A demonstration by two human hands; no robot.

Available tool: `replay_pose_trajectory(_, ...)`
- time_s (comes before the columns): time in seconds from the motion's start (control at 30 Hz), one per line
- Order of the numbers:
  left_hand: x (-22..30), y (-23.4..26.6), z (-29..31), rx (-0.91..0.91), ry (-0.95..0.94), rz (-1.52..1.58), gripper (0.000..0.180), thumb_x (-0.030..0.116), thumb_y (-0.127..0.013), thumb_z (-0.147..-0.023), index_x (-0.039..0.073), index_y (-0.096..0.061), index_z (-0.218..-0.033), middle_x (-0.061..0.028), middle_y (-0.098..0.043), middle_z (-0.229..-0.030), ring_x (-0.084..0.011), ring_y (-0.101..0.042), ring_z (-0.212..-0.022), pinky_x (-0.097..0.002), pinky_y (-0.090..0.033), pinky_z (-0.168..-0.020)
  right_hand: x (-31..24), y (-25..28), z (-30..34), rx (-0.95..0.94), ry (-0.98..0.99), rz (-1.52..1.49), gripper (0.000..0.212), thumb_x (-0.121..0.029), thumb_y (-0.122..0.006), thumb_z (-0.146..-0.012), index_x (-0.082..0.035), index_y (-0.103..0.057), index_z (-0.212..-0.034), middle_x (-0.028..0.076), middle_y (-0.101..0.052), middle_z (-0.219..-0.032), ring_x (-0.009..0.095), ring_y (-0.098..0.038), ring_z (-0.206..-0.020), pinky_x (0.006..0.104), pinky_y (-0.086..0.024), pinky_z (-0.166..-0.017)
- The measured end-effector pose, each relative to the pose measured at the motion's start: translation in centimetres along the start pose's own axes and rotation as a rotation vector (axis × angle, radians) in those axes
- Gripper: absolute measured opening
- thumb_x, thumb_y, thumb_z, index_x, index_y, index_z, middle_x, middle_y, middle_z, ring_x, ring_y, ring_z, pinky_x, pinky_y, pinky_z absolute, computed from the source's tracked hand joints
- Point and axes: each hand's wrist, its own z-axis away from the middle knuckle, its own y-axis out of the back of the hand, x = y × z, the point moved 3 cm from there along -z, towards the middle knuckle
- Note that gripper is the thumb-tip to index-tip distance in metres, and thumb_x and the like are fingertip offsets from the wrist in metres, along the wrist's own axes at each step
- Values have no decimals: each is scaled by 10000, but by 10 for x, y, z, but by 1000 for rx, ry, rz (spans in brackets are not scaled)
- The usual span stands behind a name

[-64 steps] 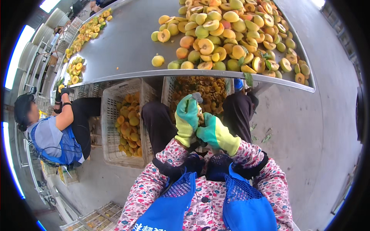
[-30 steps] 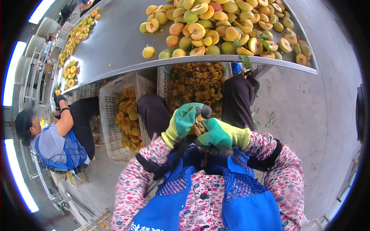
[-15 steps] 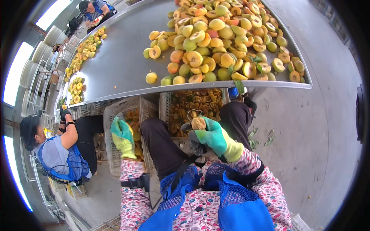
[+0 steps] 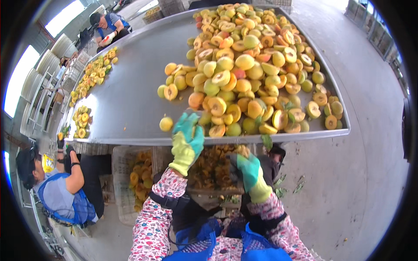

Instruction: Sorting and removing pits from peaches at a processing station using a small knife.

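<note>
My left hand (image 4: 187,140), in a green and yellow glove, reaches over the near edge of the metal table (image 4: 143,82). Its fingers are apart, and the fingertips reach the edge of a heap of yellow peaches (image 4: 226,78), many cut in half. Just left of it lies a single peach (image 4: 166,124). Lower down, my gloved right hand (image 4: 251,174) is closed in front of the table, smeared by motion. A tan blur shows at its fingertips; the metal loop of the tool seen there earlier cannot be made out now.
Below the table edge stand a crate of orange fruit pieces (image 4: 141,174) and one with brownish pieces (image 4: 213,172). A person (image 4: 65,191) sits at the left, another (image 4: 106,32) at the far left. Smaller fruit piles (image 4: 81,122) line the table's left side.
My left hand has moved from above the left crate up and right to the fruit heap. My right hand has shifted right and down. The view has tilted, showing more of the table's far side.
</note>
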Motion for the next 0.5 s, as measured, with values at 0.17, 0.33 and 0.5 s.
replay_pose_trajectory(0.17,17,-59,-78,-369,-274,-164,606,165,-656,-732,206,-518,-1321,-181,-501,-1320,-377,-517,-1153,-441,-426,-982,7,33,40,90,91,87,215,-86,-601,-830,16,-563,-1016,12,-514,-679,102,-500,-538,235,-409,-458)
replay_pose_trajectory(0.33,14,-81,-99,-501,-98,-153,557,211,-737,-669,170,-593,-1206,-150,-586,-1124,-361,-555,-1048,-443,-459,-896,16,53,-6,5,168,274,42,-58,-560,-859,-38,-553,-895,-2,-569,-764,84,-506,-652,225,-432,-609)
replay_pose_trajectory(0.5,-10,-69,-94,-426,255,154,501,228,-754,-724,34,-595,-1158,-107,-619,-1079,-242,-615,-986,-343,-504,-807,23,20,-9,-23,-67,-150,54,-110,-544,-869,-56,-548,-875,-3,-548,-686,120,-512,-562,250,-428,-505)
